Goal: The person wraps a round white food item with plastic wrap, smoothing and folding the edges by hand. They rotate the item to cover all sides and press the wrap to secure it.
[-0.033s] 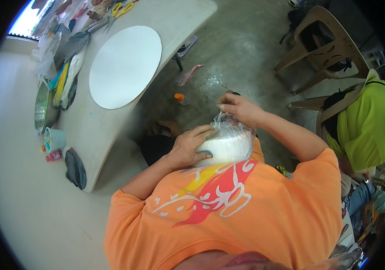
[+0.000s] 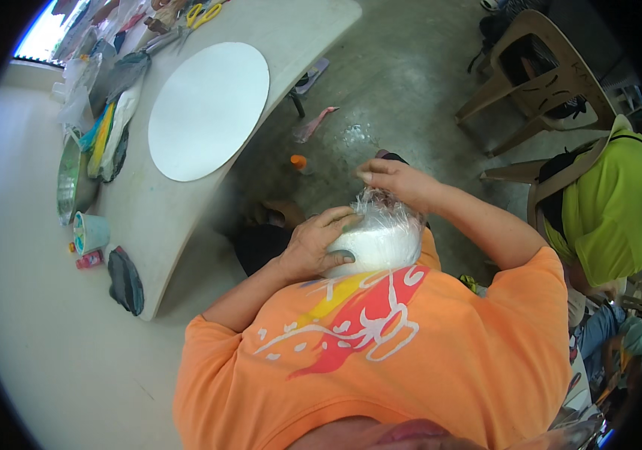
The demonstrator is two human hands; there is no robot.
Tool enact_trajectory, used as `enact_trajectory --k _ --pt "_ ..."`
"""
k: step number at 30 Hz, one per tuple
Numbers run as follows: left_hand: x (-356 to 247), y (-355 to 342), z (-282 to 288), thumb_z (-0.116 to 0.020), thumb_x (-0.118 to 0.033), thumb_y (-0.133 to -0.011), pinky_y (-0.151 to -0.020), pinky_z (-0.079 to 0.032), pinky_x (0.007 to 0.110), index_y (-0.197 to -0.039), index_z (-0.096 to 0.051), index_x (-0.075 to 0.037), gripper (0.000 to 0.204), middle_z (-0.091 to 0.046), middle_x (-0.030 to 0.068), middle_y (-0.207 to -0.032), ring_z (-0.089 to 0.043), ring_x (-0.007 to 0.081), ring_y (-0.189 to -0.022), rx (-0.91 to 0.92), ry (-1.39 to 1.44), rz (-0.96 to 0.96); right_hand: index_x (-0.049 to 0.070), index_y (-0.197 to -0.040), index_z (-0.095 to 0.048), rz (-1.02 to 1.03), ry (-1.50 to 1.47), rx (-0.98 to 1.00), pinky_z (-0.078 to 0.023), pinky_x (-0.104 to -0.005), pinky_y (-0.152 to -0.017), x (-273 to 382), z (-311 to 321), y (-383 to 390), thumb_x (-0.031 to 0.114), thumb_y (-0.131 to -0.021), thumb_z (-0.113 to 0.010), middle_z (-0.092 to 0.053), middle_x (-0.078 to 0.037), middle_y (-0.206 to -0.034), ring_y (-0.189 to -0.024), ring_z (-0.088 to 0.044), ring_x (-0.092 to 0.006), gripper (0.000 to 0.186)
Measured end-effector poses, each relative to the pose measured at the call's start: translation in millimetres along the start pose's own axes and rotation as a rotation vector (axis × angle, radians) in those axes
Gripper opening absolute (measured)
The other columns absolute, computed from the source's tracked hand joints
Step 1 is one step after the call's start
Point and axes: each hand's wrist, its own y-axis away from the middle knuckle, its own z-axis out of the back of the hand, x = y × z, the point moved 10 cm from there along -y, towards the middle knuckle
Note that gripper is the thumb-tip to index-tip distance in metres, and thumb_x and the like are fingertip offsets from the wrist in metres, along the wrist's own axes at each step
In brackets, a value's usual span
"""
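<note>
Against my orange shirt rests a thick white round block (image 2: pixel 377 251), its upper part covered by crinkled clear plastic wrap (image 2: pixel 387 211). My left hand (image 2: pixel 315 246) grips the block's left side, thumb on the near face and fingers over the top edge where the wrap is bunched. Above the block's far side, my right hand (image 2: pixel 402 184) is closed in a pinch at the gathered plastic. Its fingertips meet just left of the bunched film, and the exact bit between them is hard to see.
A white table (image 2: pixel 163 217) on the left bears a white disc (image 2: pixel 210 112), yellow-handled scissors (image 2: pixel 202 15), plastic bags (image 2: pixel 115 112), a metal bowl (image 2: pixel 73 180) and a small tub (image 2: pixel 91 232). At right stand brown plastic chairs (image 2: pixel 542 82), one draped with a lime-green garment (image 2: pixel 609 202). An orange-capped bottle (image 2: pixel 300 163) lies on the floor.
My right hand has shifted slightly to the left with its pinched fingertips. The left hand and the white block stay in place.
</note>
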Motion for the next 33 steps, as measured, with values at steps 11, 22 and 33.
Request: enact_trajectory --k 11,22,33 --pt "16.8 5.7 0.4 -0.064 -0.047 -0.072 -0.088 -0.043 0.037 -0.130 -0.039 -0.004 0.076 -0.041 0.0160 -0.125 -0.050 0.0330 -0.109 -0.063 0.051 0.071 0.004 -0.086 -0.059 0.071 0.169 0.030 -0.038 -0.0192 -0.053 -7.8 17.5 -3.6 0.013 -0.080 -0.064 -0.055 0.002 -0.072 -0.062 -0.049 -0.0055 0.012" --pt "9.5 2.8 -0.2 -0.068 -0.045 -0.067 -0.090 -0.042 0.039 -0.134 -0.033 -0.006 0.085 -0.036 0.0154 -0.128 -0.047 0.0333 -0.111 -0.033 -0.028 0.050 0.003 -0.107 -0.057 -0.024 0.131 0.252 -0.045 -0.0281 -0.069 21.0 2.4 -10.7 0.037 -0.079 -0.061 -0.061 -0.007 -0.085 -0.077 -0.056 -0.0141 0.044" --pt "20.6 7.2 2.5 -0.075 -0.038 -0.062 -0.088 -0.043 0.039 -0.139 -0.011 -0.003 0.106 -0.022 0.0196 -0.138 -0.053 0.0279 -0.102 -0.152 0.124 0.073 0.002 -0.080 -0.061 0.079 0.276 0.398 -0.038 -0.0241 -0.055 19.5 -48.7 -12.5 0.020 -0.080 -0.064 -0.054 0.002 -0.066 -0.058 -0.047 -0.0080 0.018"
